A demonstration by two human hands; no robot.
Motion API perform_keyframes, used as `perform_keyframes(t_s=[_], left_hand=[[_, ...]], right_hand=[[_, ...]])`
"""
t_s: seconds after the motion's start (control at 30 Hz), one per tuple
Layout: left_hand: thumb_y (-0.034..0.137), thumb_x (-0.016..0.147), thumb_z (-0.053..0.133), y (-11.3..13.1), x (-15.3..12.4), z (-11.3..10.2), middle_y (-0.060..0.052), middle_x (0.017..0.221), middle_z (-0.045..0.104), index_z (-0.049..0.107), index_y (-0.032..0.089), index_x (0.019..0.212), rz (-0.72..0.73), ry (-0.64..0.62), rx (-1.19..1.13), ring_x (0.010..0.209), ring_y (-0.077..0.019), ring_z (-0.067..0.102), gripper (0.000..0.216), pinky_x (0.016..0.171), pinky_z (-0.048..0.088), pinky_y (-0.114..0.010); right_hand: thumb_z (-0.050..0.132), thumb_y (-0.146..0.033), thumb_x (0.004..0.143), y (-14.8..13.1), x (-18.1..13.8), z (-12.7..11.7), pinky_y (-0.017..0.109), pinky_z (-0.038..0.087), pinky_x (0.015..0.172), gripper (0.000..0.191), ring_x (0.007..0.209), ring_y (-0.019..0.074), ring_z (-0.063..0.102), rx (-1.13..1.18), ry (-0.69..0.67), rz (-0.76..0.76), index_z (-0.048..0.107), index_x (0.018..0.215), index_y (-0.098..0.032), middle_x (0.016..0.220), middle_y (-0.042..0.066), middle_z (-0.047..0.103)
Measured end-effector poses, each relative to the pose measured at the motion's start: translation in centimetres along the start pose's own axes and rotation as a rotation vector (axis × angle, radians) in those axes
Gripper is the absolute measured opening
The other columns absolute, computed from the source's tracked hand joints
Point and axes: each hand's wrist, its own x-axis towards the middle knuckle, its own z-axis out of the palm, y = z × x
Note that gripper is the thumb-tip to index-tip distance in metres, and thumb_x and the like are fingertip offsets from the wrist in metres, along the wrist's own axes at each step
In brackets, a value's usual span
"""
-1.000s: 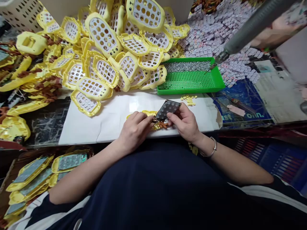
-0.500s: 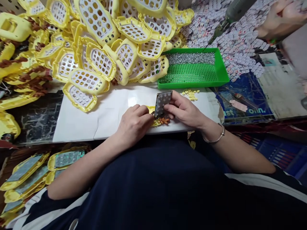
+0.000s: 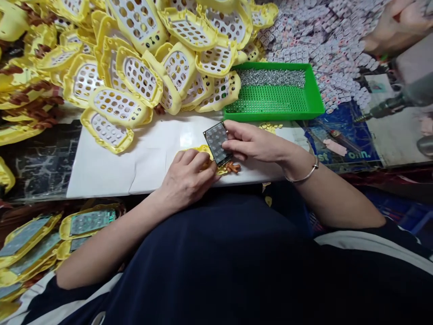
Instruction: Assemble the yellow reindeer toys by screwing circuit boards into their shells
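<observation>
Between the thumb and fingers of my right hand (image 3: 252, 141) is a dark circuit board (image 3: 216, 143) with a grey dotted keypad face, held tilted by its right edge. My left hand (image 3: 189, 176) curls over a yellow plastic shell (image 3: 204, 149) lying on the white work surface (image 3: 152, 155); the hand hides most of the shell. The board's lower corner is close to my left fingertips, over the shell; whether it touches them I cannot tell. Brown antler-like pieces (image 3: 233, 167) stick out at the shell's right end.
Yellow shells with white perforated faces (image 3: 140, 79) are heaped behind. A green tray (image 3: 320, 106) holds small screws (image 3: 270, 77). Small white keys (image 3: 341, 49) spread at the back right. A power screwdriver (image 3: 389, 107) hangs at right. Shells with boards (image 3: 89, 222) lie lower left.
My right hand has brought the board leftward and turned it, so its dotted face shows more. The screwdriver has swung right and down. The camera view has shifted slightly.
</observation>
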Motion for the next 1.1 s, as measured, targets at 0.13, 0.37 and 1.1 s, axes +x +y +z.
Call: perform_keyframes(t_s=[0.13, 0.37, 1.1], left_hand=[[0.033, 0.09, 0.059, 0.0, -0.2, 0.0, -0.011, 0.092, 0.066, 0.067, 0.016, 0.092, -0.005, 0.0, 0.006, 0.083, -0.0238, 0.049, 0.019, 0.068, 0.039, -0.035], [0.033, 0.09, 0.059, -0.1, -0.4, 0.2, -0.011, 0.093, 0.066, 0.068, 0.018, 0.091, -0.018, 0.006, 0.003, 0.085, -0.0235, 0.05, 0.018, 0.068, 0.039, -0.035], [0.031, 0.091, 0.056, 0.0, -1.0, 0.4, -0.014, 0.098, 0.061, 0.068, 0.017, 0.098, -0.078, -0.004, -0.095, 0.088, -0.024, 0.05, 0.02, 0.076, 0.047, -0.039]], right_hand=[[0.045, -0.008, 0.093, -0.3, 0.6, -0.4, 0.014, 0.033, 0.043, 0.013, 0.044, 0.0024, 0.042, -0.026, -0.07, -0.013, 0.041, 0.087, -0.018, 0.057, -0.01, 0.043], [0.046, -0.014, 0.094, -0.6, 1.3, -0.8, 0.017, 0.033, 0.047, 0.006, 0.048, 0.0037, 0.04, -0.06, -0.153, 0.049, 0.043, 0.091, -0.019, 0.06, -0.009, 0.042], [0.05, -0.019, 0.092, 0.1, 2.4, -1.4, 0.016, 0.035, 0.05, 0.009, 0.057, 0.0048, 0.041, 0.033, -0.238, -0.006, 0.048, 0.1, -0.017, 0.074, -0.005, 0.045]])
